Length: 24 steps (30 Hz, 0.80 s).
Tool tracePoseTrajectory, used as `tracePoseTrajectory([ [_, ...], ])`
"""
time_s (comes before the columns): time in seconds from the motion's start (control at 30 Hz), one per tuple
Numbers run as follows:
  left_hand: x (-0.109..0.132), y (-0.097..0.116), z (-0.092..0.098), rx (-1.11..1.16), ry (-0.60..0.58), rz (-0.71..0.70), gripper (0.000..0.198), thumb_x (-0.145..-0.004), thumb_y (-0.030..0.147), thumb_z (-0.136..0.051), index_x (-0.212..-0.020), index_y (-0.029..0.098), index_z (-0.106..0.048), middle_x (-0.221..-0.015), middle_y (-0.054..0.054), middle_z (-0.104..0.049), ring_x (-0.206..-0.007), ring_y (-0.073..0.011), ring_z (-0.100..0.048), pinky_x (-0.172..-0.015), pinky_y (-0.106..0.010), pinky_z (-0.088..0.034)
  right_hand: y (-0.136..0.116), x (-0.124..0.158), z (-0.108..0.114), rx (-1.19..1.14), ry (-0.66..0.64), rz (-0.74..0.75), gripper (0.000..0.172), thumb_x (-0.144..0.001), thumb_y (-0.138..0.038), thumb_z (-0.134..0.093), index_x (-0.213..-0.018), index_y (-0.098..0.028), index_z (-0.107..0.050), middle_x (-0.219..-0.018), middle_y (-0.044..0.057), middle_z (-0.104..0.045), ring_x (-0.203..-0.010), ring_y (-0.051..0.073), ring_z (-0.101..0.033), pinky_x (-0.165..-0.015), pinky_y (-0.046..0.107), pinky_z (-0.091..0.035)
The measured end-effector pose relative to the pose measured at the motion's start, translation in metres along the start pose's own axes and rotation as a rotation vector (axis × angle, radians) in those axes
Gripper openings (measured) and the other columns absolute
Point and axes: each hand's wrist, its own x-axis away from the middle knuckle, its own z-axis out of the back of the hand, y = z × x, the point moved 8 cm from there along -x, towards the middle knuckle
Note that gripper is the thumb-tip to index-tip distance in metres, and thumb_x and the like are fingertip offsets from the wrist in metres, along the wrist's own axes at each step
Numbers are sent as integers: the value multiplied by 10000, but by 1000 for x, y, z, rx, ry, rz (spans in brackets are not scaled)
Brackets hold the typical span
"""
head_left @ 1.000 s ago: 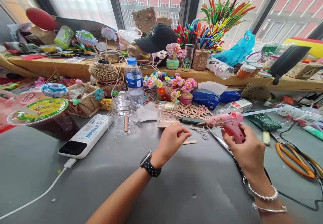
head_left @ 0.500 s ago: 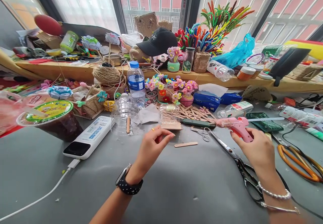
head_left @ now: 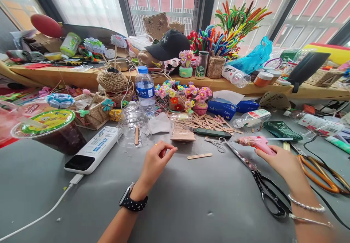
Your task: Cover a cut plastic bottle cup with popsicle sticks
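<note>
My right hand [head_left: 283,164] has its fingers round the handle of a pink hot glue gun [head_left: 261,143], held low at the right with its nozzle pointing left and a glue stick out of its back. My left hand [head_left: 157,164] hovers over the table's middle, thumb and forefinger pinched together; nothing shows between them. A single wooden craft stick [head_left: 199,156] lies to its right. Beyond the hand stand a cut clear plastic bottle piece [head_left: 128,126] with a craft stick [head_left: 136,135] on it, and a small panel of joined sticks [head_left: 182,135].
Black-handled scissors [head_left: 254,170], small scissors [head_left: 218,145] and a green cutter [head_left: 212,132] lie between the hands. Orange-handled scissors [head_left: 318,172] are far right. A pile of craft sticks [head_left: 210,120], a water bottle [head_left: 144,91], a drink cup [head_left: 60,135] and a white power bank [head_left: 93,151] stand around.
My right hand and the glue gun have come down toward the table, the gun's nozzle dropping. My left hand has shifted slightly left, still pinched. The view has turned a little.
</note>
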Motion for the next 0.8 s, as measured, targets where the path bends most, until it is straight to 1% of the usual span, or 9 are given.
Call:
tracePoseTrajectory([
  [0.07,0,-4,2,-4,10,9,250,-752,390,-507,-709,167,-613,-556,43,-335,-515,-96,-343,-515,-219,-298,1,-3,-6,26,-29,3,352,-627,-521,-487,-652,-186,-592,-628,105,-623,-611,286,-573,-526,350,-394],
  [0.17,0,-8,3,-3,12,19,251,-756,398,-499,-724,170,-598,-571,38,-372,-526,-99,-362,-520,-220,-308,5,-11,-18,116,-76,-3,341,-639,-503,-488,-563,-184,-580,-633,122,-622,-669,302,-588,-555,357,-401],
  [0.23,0,-11,2,10,9,31,249,-757,400,-496,-728,171,-588,-584,34,-410,-530,-100,-376,-520,-220,-316,10,-18,-24,172,-73,-1,333,-636,-493,-502,-532,-187,-583,-626,119,-623,-707,308,-595,-578,364,-402],
  [0.33,1,-16,-1,38,2,57,248,-761,399,-488,-727,170,-576,-609,26,-469,-535,-100,-394,-519,-218,-325,15,-24,-30,217,-55,13,333,-631,-488,-515,-550,-180,-611,-660,125,-642,-755,319,-596,-596,375,-398],
  [0.47,1,-19,-5,57,0,75,254,-764,400,-479,-713,169,-569,-628,21,-496,-539,-100,-410,-522,-216,-335,14,-25,-33,195,-60,19,365,-636,-501,-504,-608,-164,-641,-716,137,-657,-810,330,-585,-630,383,-388],
  [0.6,2,-20,-6,45,-6,63,242,-763,393,-477,-722,172,-567,-638,20,-508,-545,-101,-418,-524,-216,-339,4,-21,-35,148,-91,50,339,-624,-499,-503,-580,-187,-628,-675,97,-651,-801,309,-578,-667,384,-371],
  [0.63,2,-20,-6,38,-7,57,242,-763,394,-476,-707,174,-559,-630,23,-503,-542,-101,-414,-522,-216,-336,2,-20,-36,148,-86,56,337,-618,-500,-503,-584,-188,-624,-659,91,-645,-785,303,-577,-663,381,-369],
  [0.7,2,-21,-6,15,2,56,273,-765,404,-468,-619,177,-507,-573,35,-456,-522,-98,-389,-512,-216,-323,2,-20,-37,153,-63,57,335,-601,-504,-508,-601,-188,-618,-641,86,-634,-753,298,-575,-646,377,-368],
  [0.8,3,-23,-4,-39,34,64,367,-779,412,-436,-500,185,-361,-496,50,-344,-494,-95,-348,-505,-220,-304,6,-22,-41,142,-22,74,325,-585,-509,-513,-572,-195,-596,-609,89,-613,-727,308,-567,-618,386,-368],
])
